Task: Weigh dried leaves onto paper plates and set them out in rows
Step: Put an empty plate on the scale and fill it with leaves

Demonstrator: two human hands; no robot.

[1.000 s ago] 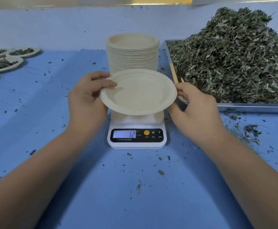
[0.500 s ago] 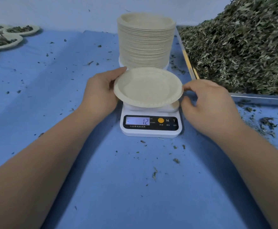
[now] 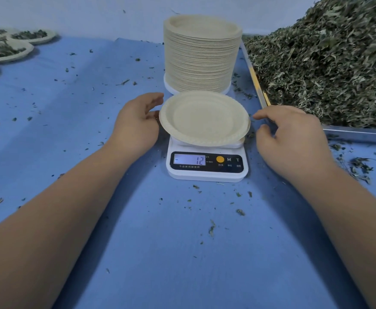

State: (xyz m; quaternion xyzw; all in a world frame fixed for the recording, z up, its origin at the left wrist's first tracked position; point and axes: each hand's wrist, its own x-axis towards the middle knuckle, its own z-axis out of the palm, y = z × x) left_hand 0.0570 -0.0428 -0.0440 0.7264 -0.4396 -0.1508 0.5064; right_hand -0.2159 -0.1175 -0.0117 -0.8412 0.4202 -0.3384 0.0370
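An empty paper plate [image 3: 203, 118] lies on the white digital scale [image 3: 207, 172], whose display reads 12 with a minus sign. My left hand [image 3: 138, 123] sits at the plate's left rim, fingers loosely curled, thumb just touching the edge. My right hand [image 3: 292, 137] hovers at the right rim with relaxed fingers, its index tip a small gap from the plate. Neither hand grips anything. A big heap of dried leaves [image 3: 330, 63] fills a metal tray [image 3: 361, 133] at the right.
A tall stack of paper plates [image 3: 201, 54] stands just behind the scale. Several filled plates [image 3: 6, 50] lie at the far left on the blue table cover [image 3: 82, 108]. Leaf crumbs are scattered over the cover, thickest by the tray's front edge.
Both hands held the plate's rim above the scale before. The plate now lies on the scale and both hands have loosened and drawn slightly away from the rim.
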